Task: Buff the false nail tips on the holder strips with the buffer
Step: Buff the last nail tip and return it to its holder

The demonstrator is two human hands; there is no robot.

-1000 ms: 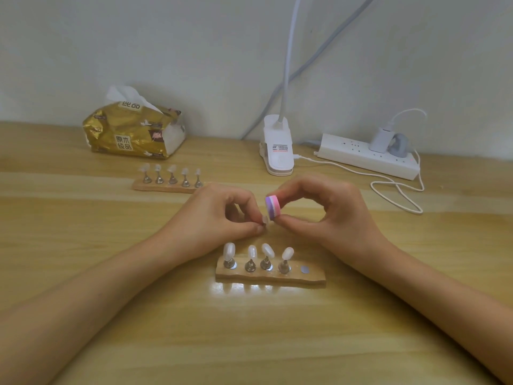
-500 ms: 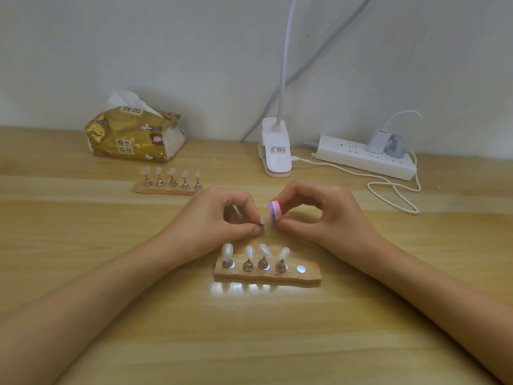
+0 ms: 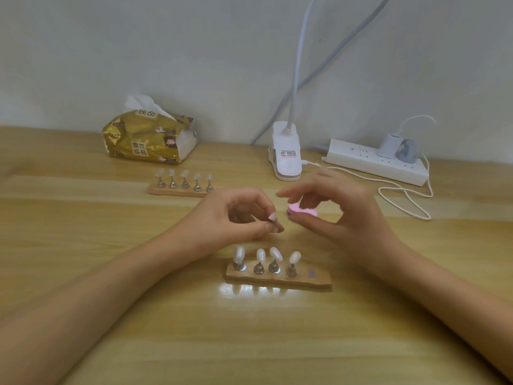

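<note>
My left hand (image 3: 236,215) pinches a small metal stand with a false nail tip (image 3: 273,217) on top, lifted off the near holder strip (image 3: 319,282). My right hand (image 3: 341,209) holds the pink and purple buffer (image 3: 301,210) between thumb and fingers, its pink face turned up, a short gap right of the tip. The near strip carries several white tips on stands and one bare magnet spot (image 3: 312,273) at its right end. A far holder strip (image 3: 177,190) with several tips lies behind my left hand.
A gold tissue pack (image 3: 147,140) sits at the back left. A white clip lamp base (image 3: 286,154) stands behind my hands. A white power strip (image 3: 374,162) with a plugged charger and a looping white cable (image 3: 408,201) lies at the back right.
The buffer has turned from edge-on against the tip to lying flat with its pink face up, and it has drawn slightly away to the right. My left hand keeps its hold.
</note>
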